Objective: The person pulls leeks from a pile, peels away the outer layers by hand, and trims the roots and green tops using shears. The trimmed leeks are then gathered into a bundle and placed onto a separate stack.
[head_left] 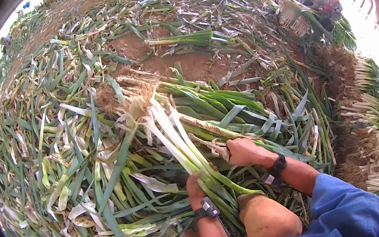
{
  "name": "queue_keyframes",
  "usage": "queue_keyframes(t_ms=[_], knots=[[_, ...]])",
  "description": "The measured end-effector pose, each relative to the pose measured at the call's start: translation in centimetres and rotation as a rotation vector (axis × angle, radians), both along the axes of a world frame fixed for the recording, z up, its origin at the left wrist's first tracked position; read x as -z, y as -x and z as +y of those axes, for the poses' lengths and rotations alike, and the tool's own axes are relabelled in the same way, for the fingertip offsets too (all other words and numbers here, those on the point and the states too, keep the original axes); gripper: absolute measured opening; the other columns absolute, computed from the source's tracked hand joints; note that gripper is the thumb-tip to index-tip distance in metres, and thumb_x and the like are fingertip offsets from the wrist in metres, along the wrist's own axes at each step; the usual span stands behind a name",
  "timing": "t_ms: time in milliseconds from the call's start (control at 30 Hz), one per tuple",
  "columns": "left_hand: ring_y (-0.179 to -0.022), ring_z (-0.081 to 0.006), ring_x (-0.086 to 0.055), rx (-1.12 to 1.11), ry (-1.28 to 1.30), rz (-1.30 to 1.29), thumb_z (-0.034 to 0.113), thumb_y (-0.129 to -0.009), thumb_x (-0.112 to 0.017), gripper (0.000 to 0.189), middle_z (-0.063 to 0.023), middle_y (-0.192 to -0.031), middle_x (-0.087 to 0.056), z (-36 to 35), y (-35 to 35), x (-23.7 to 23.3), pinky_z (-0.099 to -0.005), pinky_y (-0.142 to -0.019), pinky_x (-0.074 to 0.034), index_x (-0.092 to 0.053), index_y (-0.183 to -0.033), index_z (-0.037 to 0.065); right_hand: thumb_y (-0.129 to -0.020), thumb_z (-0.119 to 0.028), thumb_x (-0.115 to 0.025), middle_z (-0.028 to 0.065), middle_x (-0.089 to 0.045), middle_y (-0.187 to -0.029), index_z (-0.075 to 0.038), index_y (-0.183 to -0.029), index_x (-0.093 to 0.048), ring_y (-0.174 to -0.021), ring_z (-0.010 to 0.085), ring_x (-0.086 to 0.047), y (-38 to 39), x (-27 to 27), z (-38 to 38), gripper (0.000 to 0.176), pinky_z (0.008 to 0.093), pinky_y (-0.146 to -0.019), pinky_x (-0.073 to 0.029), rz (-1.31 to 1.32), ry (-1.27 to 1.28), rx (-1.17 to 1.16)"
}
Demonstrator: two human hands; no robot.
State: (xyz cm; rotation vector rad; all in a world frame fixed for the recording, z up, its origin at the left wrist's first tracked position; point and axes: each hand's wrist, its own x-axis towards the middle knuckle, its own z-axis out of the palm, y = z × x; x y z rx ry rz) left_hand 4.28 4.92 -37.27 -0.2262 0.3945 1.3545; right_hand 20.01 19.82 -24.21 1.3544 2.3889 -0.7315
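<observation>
My left hand (195,189) grips a bundle of leeks (172,134) from below, around the pale stalks. The bundle points up and left, its brown roots (137,105) at the far end and green leaves running back past my knee (266,220). My right hand (244,152) is closed on a peeled strip of outer leaf (211,145) on the right side of the bundle. Both wrists wear dark bands. A blue sleeve (347,205) covers my right upper arm.
Cut green and pale leaf trimmings (63,172) cover the ground all around. Bare brown soil (182,62) shows beyond the bundle. A long row of stacked cleaned leeks (366,134) runs along the right. Another person (331,1) crouches at the far upper right.
</observation>
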Motion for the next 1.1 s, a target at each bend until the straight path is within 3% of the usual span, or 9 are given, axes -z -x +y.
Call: queue_keyframes(t_ms=[200, 333, 467, 500, 567, 667, 767, 900, 1100], knots=[[-0.107, -0.0357, -0.063, -0.047, -0.003, 0.071, 0.022, -0.078, -0.066, 0.057, -0.0229, -0.114, -0.063, 0.3, -0.7, 0.4, -0.0480, -0.093, -0.054, -0.053, -0.125, -0.008, -0.082, -0.031, -0.064, 0.0268, -0.068, -0.081, 0.003, -0.086, -0.063, -0.078, 0.0456, -0.066, 1.5, 2.3, 1.8, 0.033, 0.0543, -0.070, -0.052, 0.125, -0.060, 0.031], [-0.107, -0.0352, -0.063, -0.005, 0.006, 0.090, 0.021, -0.077, -0.066, 0.058, -0.0215, -0.113, -0.063, 0.1, -0.3, -0.2, -0.0477, -0.093, -0.054, -0.053, -0.126, -0.007, -0.082, -0.030, -0.063, 0.0285, -0.068, -0.083, 0.003, -0.088, -0.064, -0.081, 0.0456, -0.067, 3.7, 2.3, 3.4, 0.033, 0.0529, -0.072, -0.053, 0.155, -0.030, 0.035], [-0.106, -0.0350, -0.064, -0.028, -0.029, 0.130, 0.019, -0.077, -0.066, 0.058, -0.0218, -0.113, -0.063, -0.2, -0.4, 0.3, -0.0474, -0.092, -0.054, -0.053, -0.128, -0.006, -0.085, -0.030, -0.060, 0.0262, -0.070, -0.084, 0.000, -0.084, -0.066, -0.080, 0.0411, -0.070, 3.6, 3.7, 5.2, 0.031, 0.0493, -0.072, -0.056, 0.047, -0.032, 0.018], [-0.106, -0.0349, -0.064, -0.047, -0.019, 0.153, 0.019, -0.077, -0.066, 0.059, -0.0219, -0.114, -0.063, -0.2, -0.4, -0.1, -0.0471, -0.093, -0.054, -0.052, -0.128, -0.006, -0.084, -0.030, -0.062, 0.0232, -0.070, -0.082, -0.001, -0.085, -0.066, -0.075, 0.0382, -0.070, 2.1, 2.6, 6.0, 0.030, 0.0477, -0.068, -0.057, -0.060, -0.030, -0.086], [-0.107, -0.0345, -0.064, -0.080, 0.004, 0.121, 0.015, -0.076, -0.067, 0.060, -0.0213, -0.114, -0.064, 0.0, -0.6, -1.2, -0.0459, -0.093, -0.055, -0.052, -0.130, -0.006, -0.083, -0.029, -0.062, 0.0200, -0.068, -0.076, -0.003, -0.082, -0.065, -0.070, 0.0396, -0.067, -3.1, 1.3, 6.6, 0.026, 0.0494, -0.065, -0.054, 0.009, -0.208, -0.096], [-0.111, -0.0344, -0.064, -0.035, 0.028, 0.265, 0.016, -0.073, -0.069, 0.065, -0.0188, -0.114, -0.065, 0.4, -0.7, -1.8, -0.0453, -0.098, -0.053, -0.051, -0.132, -0.006, -0.085, -0.032, -0.064, 0.0210, -0.065, -0.071, -0.003, -0.086, -0.065, -0.071, 0.0425, -0.065, -11.9, -1.5, 6.6, 0.029, 0.0526, -0.063, -0.049, -0.099, -0.183, -0.170], [-0.112, -0.0343, -0.064, -0.001, -0.001, 0.170, 0.013, -0.074, -0.067, 0.062, -0.0196, -0.115, -0.065, 0.9, -2.1, -2.4, -0.0472, -0.099, -0.054, -0.051, -0.130, -0.007, -0.085, -0.031, -0.065, 0.0210, -0.065, -0.071, -0.003, -0.086, -0.065, -0.071, 0.0429, -0.065, -17.0, -2.7, 5.2, 0.028, 0.0530, -0.064, -0.049, -0.222, -0.159, -0.178], [-0.112, -0.0362, -0.064, 0.098, -0.060, 0.152, 0.010, -0.074, -0.066, 0.059, -0.0215, -0.117, -0.065, 1.2, -2.5, -2.6, -0.0493, -0.097, -0.055, -0.051, -0.129, -0.006, -0.081, -0.026, -0.067, 0.0206, -0.065, -0.072, -0.004, -0.086, -0.065, -0.072, 0.0429, -0.065, -19.5, -1.2, 4.5, 0.022, 0.0536, -0.065, -0.049, -0.210, -0.186, -0.164], [-0.099, -0.0345, -0.066, -0.049, 0.025, 0.128, 0.009, -0.074, -0.068, 0.061, -0.0191, -0.106, -0.064, 1.0, -3.0, -2.4, -0.0476, -0.095, -0.055, -0.050, -0.130, -0.006, -0.082, -0.023, -0.063, 0.0213, -0.067, -0.078, -0.004, -0.088, -0.064, -0.079, 0.0421, -0.067, -19.3, 0.2, 4.7, 0.020, 0.0531, -0.070, -0.051, -0.243, -0.146, -0.136]])
